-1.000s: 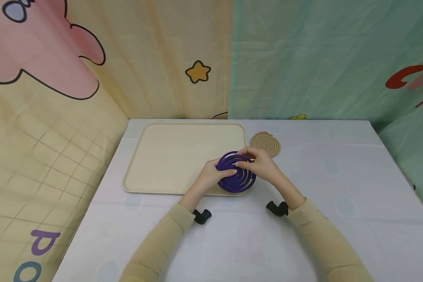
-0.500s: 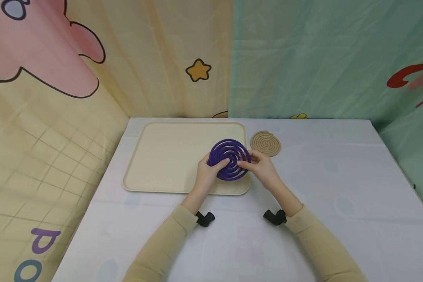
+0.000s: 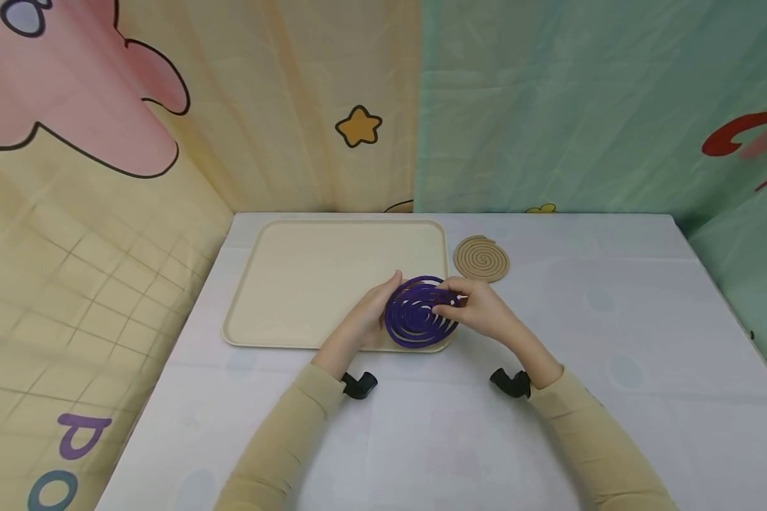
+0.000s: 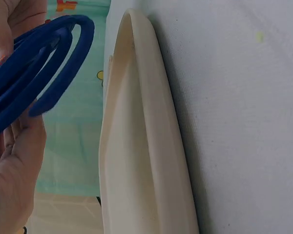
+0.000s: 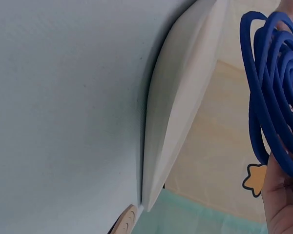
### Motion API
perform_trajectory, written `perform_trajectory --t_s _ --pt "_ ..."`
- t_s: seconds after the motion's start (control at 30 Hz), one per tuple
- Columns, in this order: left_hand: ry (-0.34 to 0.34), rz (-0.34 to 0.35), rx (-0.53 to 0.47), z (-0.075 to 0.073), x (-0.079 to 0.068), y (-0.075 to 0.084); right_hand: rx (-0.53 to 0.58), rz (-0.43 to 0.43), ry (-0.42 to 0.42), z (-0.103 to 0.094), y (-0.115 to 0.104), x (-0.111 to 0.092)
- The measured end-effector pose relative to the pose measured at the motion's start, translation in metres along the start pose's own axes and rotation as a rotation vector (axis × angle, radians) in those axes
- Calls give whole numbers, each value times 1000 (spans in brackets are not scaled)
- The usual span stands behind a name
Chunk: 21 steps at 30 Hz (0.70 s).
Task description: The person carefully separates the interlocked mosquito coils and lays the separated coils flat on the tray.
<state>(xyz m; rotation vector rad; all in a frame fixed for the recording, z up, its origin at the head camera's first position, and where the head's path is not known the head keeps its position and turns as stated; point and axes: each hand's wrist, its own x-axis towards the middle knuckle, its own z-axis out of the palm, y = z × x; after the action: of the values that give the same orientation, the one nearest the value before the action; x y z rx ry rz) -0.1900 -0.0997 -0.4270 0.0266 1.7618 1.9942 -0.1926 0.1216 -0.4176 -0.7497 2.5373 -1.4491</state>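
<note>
A purple-blue mosquito coil (image 3: 415, 316) is held above the front right corner of the cream tray (image 3: 294, 284). My right hand (image 3: 479, 306) pinches its right side between thumb and fingers. My left hand (image 3: 366, 312) supports the left edge from below, fingers extended and thumb off the coil. In the left wrist view, the coil's loose end (image 4: 41, 105) lies near the fingers of my left hand (image 4: 14, 180). The right wrist view shows the coil's rings (image 5: 263, 92) spread apart in layers, with my right hand (image 5: 283, 200) at the lower edge.
A beige mosquito coil (image 3: 481, 259) lies flat on the white-covered table (image 3: 613, 319), just right of the tray. The tray has a low raised rim (image 4: 161, 136). Printed curtains (image 3: 518, 106) stand behind the table and along its sides.
The coil first rose and shifted left, then came back down and right, tilting. My left thumb has lifted off its face. My right hand keeps its pinch. Tray and beige coil have stayed put.
</note>
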Motion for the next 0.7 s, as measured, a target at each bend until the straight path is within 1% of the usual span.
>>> perform_trajectory --t_s 0.03,0.13,0.27,0.37,0.53,0.63,0.7 --pt "-21 -18 -16 0 0 0 -24 -18 -18 -1 -1 0" --pt "-62 -62 -21 -1 0 0 -79 -55 -56 -2 -4 -1" --pt "-71 -52 -19 -1 -1 0 -76 -40 -62 -2 -8 -1" --pt "-46 -11 -38 -2 -2 0 -30 -1 -32 0 -8 0" --pt "32 81 -148 -1 -2 1 129 101 28 5 0 2" --pt "69 112 -218 0 -1 0 206 162 51 8 4 3" --pt "76 120 -250 1 0 -1 210 188 66 8 5 3"
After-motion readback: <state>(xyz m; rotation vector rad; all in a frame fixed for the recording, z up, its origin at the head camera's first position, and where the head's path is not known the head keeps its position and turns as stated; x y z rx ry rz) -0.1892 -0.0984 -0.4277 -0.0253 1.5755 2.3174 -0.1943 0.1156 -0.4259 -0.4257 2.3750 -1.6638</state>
